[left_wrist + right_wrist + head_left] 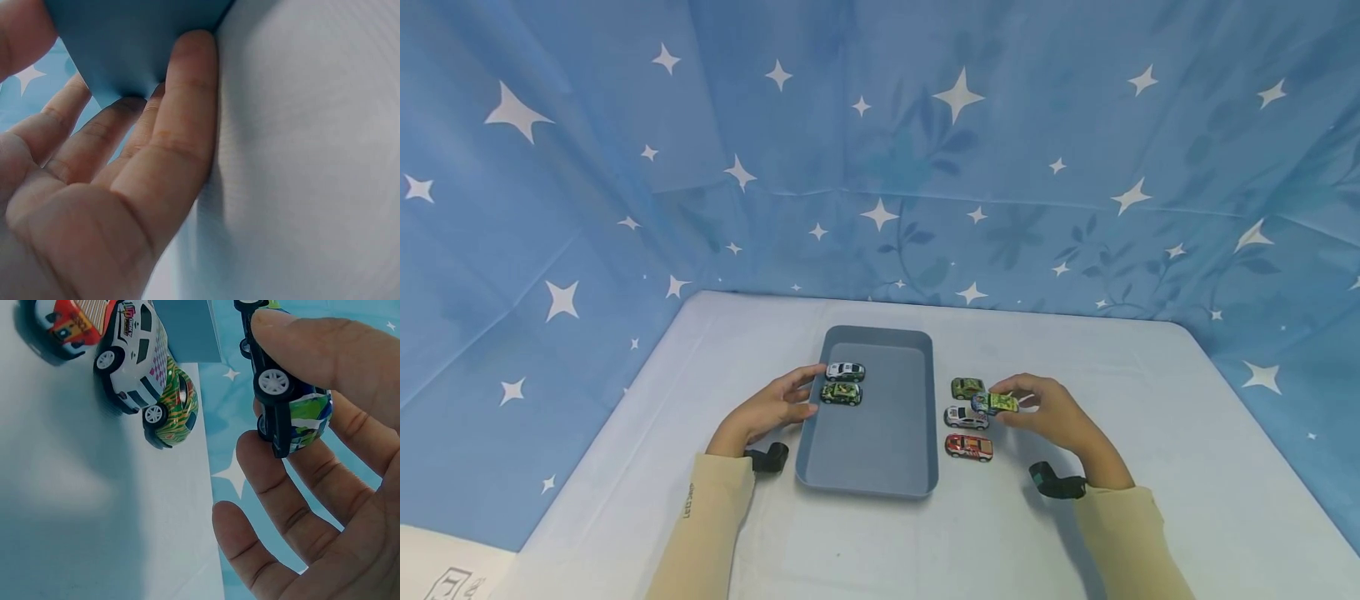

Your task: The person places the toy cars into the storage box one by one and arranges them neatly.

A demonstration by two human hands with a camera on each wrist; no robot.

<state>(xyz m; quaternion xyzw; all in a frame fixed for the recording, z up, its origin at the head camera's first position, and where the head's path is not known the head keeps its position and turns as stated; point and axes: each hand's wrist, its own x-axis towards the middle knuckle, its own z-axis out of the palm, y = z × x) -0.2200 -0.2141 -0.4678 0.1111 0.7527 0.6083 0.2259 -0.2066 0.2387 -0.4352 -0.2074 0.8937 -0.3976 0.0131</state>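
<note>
A grey-blue rectangular tray (868,450) lies on the table with two toy cars inside, one white and green (846,372) and one camouflage-green (841,393). My left hand (775,404) holds the tray's left side, fingertips against the outer wall and thumb at the rim. Right of the tray, my right hand (1048,408) pinches a green and blue toy car (306,419) between thumb and fingers, raised off the table. Close below it stand a green patterned car (967,387), a white car (966,417) and a red car (968,447).
The table (1075,342) has a white cover. Behind it and to the left hangs a blue cloth (820,150) with white stars. A small black camera is strapped to each wrist, the right one (1055,482) close above the table.
</note>
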